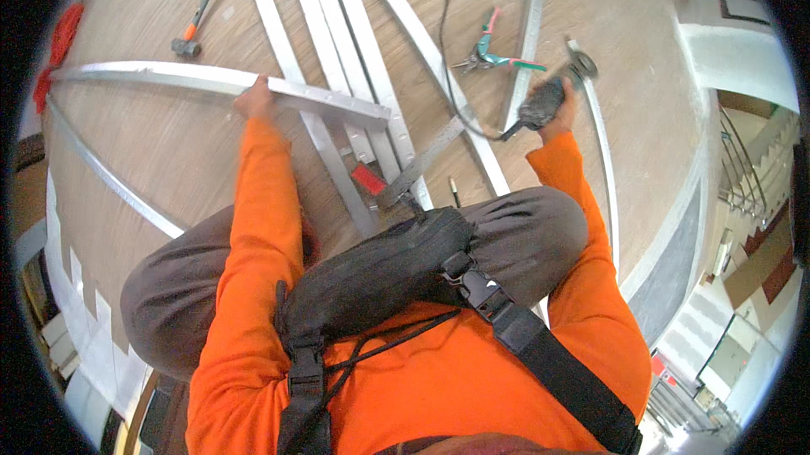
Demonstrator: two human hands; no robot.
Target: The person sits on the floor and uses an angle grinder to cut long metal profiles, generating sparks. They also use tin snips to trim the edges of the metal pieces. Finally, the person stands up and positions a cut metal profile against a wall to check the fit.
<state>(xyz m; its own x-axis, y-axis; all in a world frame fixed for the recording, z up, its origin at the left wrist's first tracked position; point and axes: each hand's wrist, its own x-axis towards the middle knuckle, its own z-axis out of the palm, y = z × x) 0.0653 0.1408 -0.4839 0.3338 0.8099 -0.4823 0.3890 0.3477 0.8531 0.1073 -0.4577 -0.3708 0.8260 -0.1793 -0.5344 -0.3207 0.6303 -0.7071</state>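
Presently: cutting or grinding step on metal framing, judged from tool and grip. Left hand [254, 100] lies spread-flat, pressing the long aluminium channel [211, 81] against the wooden floor [169, 151], toward its left edge. Loose metal strips [329, 24] fan out mid-floor; snips [494, 54] lie beyond them. Right hand [561, 105] is wrapped tight round an angle grinder [544, 100], disc beside a thin strip [603, 151] near the right edge. Next move likely needs the channel pinned firmly and the disc brought across.

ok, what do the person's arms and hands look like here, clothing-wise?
Both arms wear long, bright orange sleeves reaching the wrists. The left hand and right hand are bare: no gloves, and no watch or markings visible. The sleeves are plain, without stripes or logos.
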